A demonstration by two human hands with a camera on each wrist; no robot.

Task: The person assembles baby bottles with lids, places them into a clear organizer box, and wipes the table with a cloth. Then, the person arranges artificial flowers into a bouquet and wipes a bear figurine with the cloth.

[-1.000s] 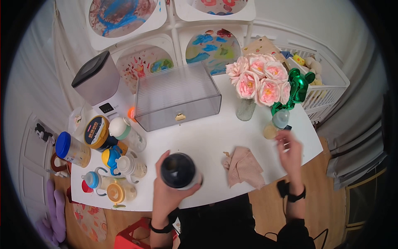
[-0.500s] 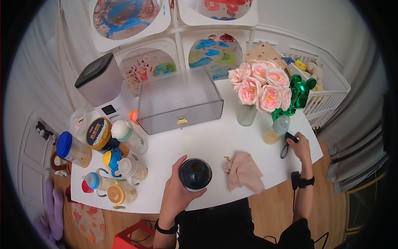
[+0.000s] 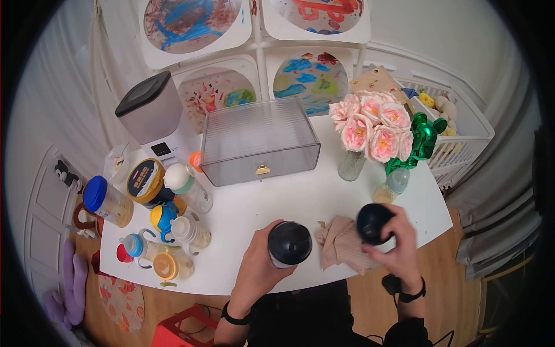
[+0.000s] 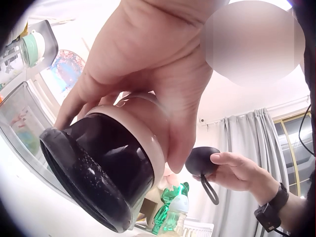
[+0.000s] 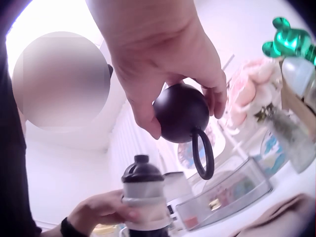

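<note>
My left hand [image 3: 256, 270] grips a pale, sectioned container [image 3: 290, 243] with a black domed top, above the table's front edge. The right wrist view shows the black top [image 5: 142, 172] with a short spout on it and the container standing roughly upright. Its dark base [image 4: 94, 173] faces the camera in the left wrist view. My right hand [image 3: 400, 247] holds a round black cap [image 3: 373, 223] between thumb and fingers, over the right part of a pinkish-beige cloth [image 3: 341, 246]. A black loop [image 5: 202, 155] hangs from the cap.
Several baby bottles and cups, including a yellow-lidded cup [image 3: 167, 266], stand at the table's left. A clear drawer box [image 3: 260, 144] and a white appliance [image 3: 153, 121] are behind. At right are a flower vase [image 3: 351, 166], a small bottle [image 3: 393, 185] and a green bear figure [image 3: 424, 139].
My right hand reached to the table's right side, picked up the black cap with its loop, and brought it left over the cloth. My left hand moved slightly right with the container.
</note>
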